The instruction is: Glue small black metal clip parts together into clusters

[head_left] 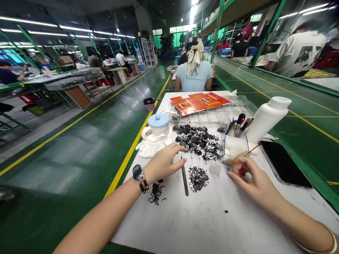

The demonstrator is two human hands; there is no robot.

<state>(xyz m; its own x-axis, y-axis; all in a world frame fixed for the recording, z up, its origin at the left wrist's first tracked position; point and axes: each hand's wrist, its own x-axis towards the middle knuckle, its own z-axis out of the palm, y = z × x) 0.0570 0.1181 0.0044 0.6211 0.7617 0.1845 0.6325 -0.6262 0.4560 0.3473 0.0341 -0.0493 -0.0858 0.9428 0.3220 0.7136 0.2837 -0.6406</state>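
Observation:
My left hand (168, 160) hovers over the table with thumb and fingers apart, holding nothing I can see. Just below its fingertips lie dark metal tweezers (185, 180). To their right is a heap of small shiny metal pieces (198, 179); a larger pile of black and silver parts (198, 139) spreads behind it. Small curved black strips (156, 193) lie near my left wrist. My right hand (247, 174) has its fingers curled together beside a clear plastic holder (235, 145); what they pinch is hidden. A thin dark stick (253, 148) shows just behind these fingers.
A lidded mug (159, 125) and white cloth (153, 145) stand left. A white bottle (270, 118) and a phone (286, 164) sit right. Orange-red printed sheets (200, 101) lie on clear trays at the back. A person in light blue (194, 74) sits ahead.

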